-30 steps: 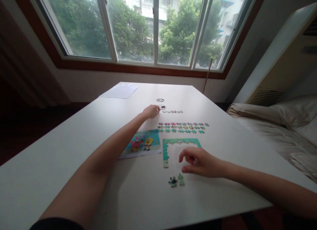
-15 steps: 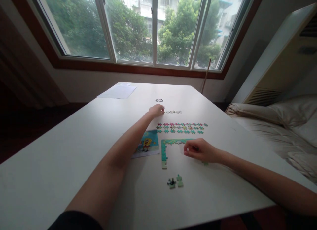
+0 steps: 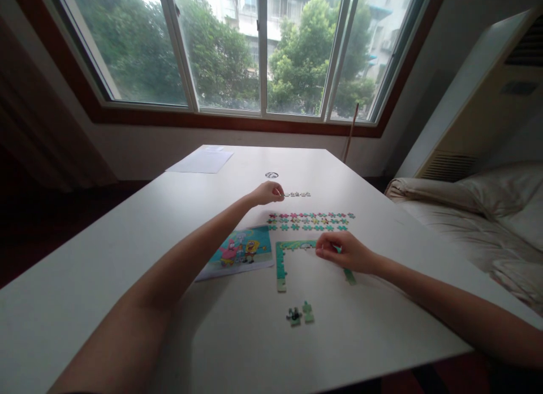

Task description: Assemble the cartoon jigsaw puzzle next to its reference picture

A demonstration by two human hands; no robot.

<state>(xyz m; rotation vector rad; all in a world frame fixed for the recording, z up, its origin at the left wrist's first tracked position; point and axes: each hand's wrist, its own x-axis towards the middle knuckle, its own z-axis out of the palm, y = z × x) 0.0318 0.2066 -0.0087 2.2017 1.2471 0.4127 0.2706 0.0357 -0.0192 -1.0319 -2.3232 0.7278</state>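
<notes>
My left hand [image 3: 268, 193] reaches far across the white table [image 3: 127, 258], fingers curled closed at the left end of a short row of pale puzzle pieces [image 3: 297, 194]; what they hold is hidden. My right hand [image 3: 341, 251] rests with fingers pinched on the top right of a partly built teal puzzle frame [image 3: 280, 260]. Rows of sorted pink and teal pieces [image 3: 309, 220] lie between the two hands. A cartoon reference picture [image 3: 240, 251] sits left of the frame. Two loose pieces [image 3: 300, 314] lie nearer me.
A sheet of white paper [image 3: 201, 160] lies at the table's far left. A small round mark [image 3: 271, 174] is beyond my left hand. A wide window fills the back wall. A bed with pale bedding [image 3: 479, 213] and a cabinet stand to the right.
My right hand moved from the open middle of the frame up to its top right edge and closed its fingers. My left hand shifted slightly right toward the pale row, covering the white disc.
</notes>
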